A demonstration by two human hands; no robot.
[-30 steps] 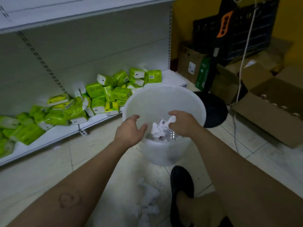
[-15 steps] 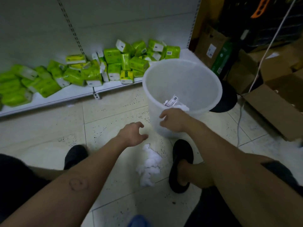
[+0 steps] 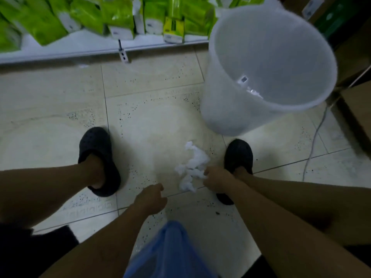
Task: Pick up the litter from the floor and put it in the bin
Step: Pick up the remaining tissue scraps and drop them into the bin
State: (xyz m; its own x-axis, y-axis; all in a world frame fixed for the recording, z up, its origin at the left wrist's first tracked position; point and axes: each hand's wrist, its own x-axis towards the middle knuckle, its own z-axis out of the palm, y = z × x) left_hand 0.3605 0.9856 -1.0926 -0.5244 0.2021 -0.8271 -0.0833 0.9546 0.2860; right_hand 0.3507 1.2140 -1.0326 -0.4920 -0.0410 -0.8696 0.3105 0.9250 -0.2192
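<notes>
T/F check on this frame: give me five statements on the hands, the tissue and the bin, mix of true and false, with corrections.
1. The right hand is touching the crumpled white tissue on the floor. True.
2. The left hand is holding tissue. False: it hangs loosely curled beside the tissue, holding nothing.
3. The white plastic bin is empty. False: some litter lies inside.
4. The tissue lies between the two black clogs. True.
5. The bin stands to the person's left. False: it stands ahead to the right, beyond the right foot.
</notes>
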